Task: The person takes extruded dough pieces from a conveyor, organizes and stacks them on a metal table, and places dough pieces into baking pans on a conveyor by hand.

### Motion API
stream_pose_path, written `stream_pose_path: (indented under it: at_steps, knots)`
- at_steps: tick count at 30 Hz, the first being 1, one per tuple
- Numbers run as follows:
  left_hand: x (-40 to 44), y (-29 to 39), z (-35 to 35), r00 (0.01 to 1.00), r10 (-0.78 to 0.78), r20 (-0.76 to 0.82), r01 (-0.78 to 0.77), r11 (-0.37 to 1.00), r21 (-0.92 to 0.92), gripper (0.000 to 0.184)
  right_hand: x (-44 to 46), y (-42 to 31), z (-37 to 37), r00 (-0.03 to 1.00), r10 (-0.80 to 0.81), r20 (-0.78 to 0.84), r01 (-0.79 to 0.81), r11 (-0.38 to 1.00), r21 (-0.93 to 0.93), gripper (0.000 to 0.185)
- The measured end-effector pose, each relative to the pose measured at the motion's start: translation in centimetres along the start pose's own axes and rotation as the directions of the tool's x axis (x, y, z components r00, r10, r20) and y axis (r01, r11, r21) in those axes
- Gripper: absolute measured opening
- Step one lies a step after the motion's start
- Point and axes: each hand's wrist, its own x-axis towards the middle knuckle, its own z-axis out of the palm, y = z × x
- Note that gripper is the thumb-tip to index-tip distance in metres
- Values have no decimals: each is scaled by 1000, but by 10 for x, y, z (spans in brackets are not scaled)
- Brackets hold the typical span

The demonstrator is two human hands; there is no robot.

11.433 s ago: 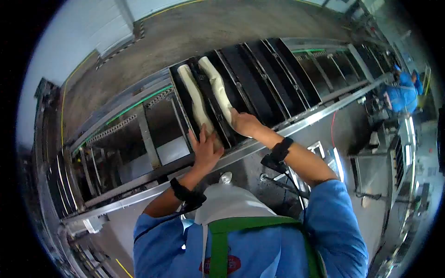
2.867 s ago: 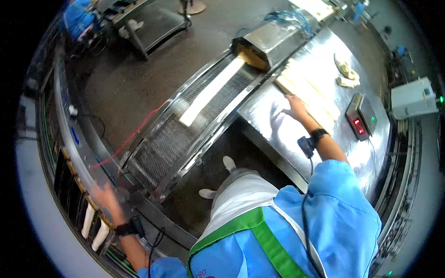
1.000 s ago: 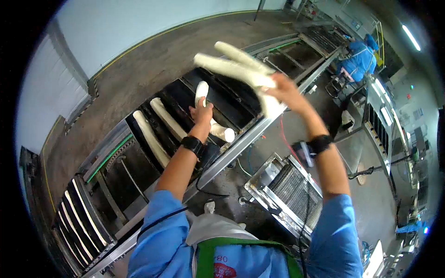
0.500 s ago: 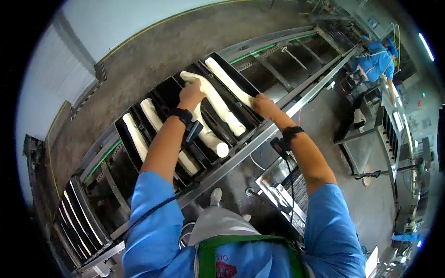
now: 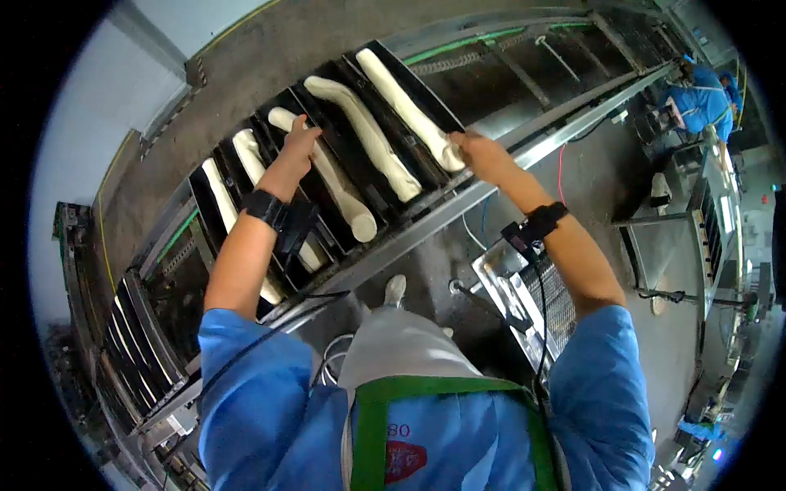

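Several long, pale dough rolls lie in the narrow black troughs of a pan (image 5: 337,141). My right hand (image 5: 483,155) has its fingers closed on the near end of the rightmost dough roll (image 5: 401,96). To its left a slightly bent dough roll (image 5: 360,123) lies untouched. My left hand (image 5: 296,151) is over the far part of the middle dough roll (image 5: 348,200), thumb and forefinger apart; its other fingers are partly hidden. Two more rolls, a dough roll (image 5: 247,151) and a thinner dough roll (image 5: 218,186), lie left of that hand.
The pan sits on a metal conveyor frame (image 5: 540,151) running from lower left to upper right. Another pan (image 5: 139,344) with pale strips stands at lower left. A person in blue (image 5: 704,102) is at the far right near a metal table (image 5: 667,254).
My left hand has moved from the bent roll to the middle roll, and the bent roll now lies straighter in its trough. My right hand stays at the rightmost roll's end. The view has shifted.
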Motion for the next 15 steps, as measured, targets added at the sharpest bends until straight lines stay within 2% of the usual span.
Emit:
stream_pose_path:
  at_steps: [1, 2, 3, 4, 6, 7, 8, 9, 10, 11, 13, 14, 15]
  knots:
    - [-20, 13, 0, 987, -134, 88, 138, 990, -38, 56, -9, 0, -5, 994, -63, -86, 66, 997, 38, 25]
    - [-36, 17, 0, 949, -261, 178, 276, 959, -65, 60, -17, 2, -10, 990, -109, -93, 119, 987, 107, 25]
    - [-48, -1, 3, 954, -263, 145, 275, 958, -74, 57, -24, 3, -10, 982, -143, -121, 161, 975, 155, 25]
    - [-56, -5, 2, 925, -305, 226, 308, 951, 19, 61, -32, 3, -9, 973, -174, -151, 203, 958, 201, 25]
    - [-50, -14, -8, 950, -276, 146, 260, 958, 121, 59, -47, 2, -8, 970, -148, -191, 191, 955, 226, 25]
    - [-25, -35, -22, 988, -156, 12, 141, 925, 351, 55, -57, 2, -8, 964, -141, -227, 197, 949, 244, 25]
    - [21, -74, -44, 971, 239, 17, -160, 594, 788, 53, -69, 7, -2, 966, -116, -230, 173, 954, 244, 25]
    - [18, -59, -56, 908, 413, 68, -298, 523, 799, 60, -82, 16, 8, 980, -80, -180, 109, 982, 155, 27]
    - [42, -84, -76, 895, 441, -64, -279, 666, 692, 65, -97, 20, 13, 991, -38, -132, 46, 997, 62, 30]
    - [53, -82, -94, 858, 506, -90, -228, 531, 816, 67, -116, 15, 9, 997, 72, -34, -73, 996, -45, 36]
    - [69, -73, -110, 908, 402, -119, -195, 656, 729, 66, -161, 33, 14, 961, 275, 30, -262, 940, -217, 43]
    - [67, -71, -118, 940, 319, -123, -152, 711, 687, 67, -188, 69, 32, 951, 308, 25, -297, 933, -206, 49]
    - [65, -69, -126, 964, 234, -126, -100, 757, 646, 68, -210, 71, 22, 851, 518, 81, -486, 838, -248, 54]
